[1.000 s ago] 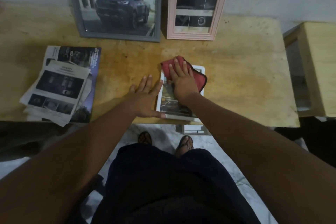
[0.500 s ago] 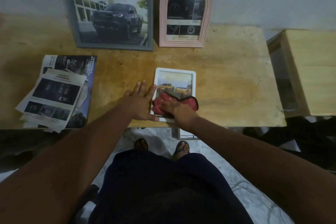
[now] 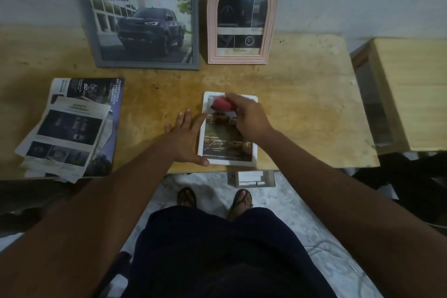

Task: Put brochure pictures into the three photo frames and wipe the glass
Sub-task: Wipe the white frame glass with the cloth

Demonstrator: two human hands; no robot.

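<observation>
A white photo frame (image 3: 227,150) with a brochure picture lies flat near the table's front edge. My right hand (image 3: 249,116) grips a red cloth (image 3: 221,103) bunched on the far end of its glass. My left hand (image 3: 186,138) lies flat with straight fingers against the frame's left edge, thumb at the near corner. A grey frame (image 3: 142,24) holding a dark truck picture leans on the wall at the back. Beside it on the right stands a pink arched frame (image 3: 242,17) with a picture inside.
A stack of brochures (image 3: 70,126) lies at the left on the wooden table (image 3: 302,109). A second wooden table (image 3: 411,89) stands to the right. A small white box (image 3: 251,178) sits on the floor under the front edge, by my feet.
My right hand has moved the red cloth from the near end of the white frame's glass up to the far end. My left hand stays against the frame's left side.
</observation>
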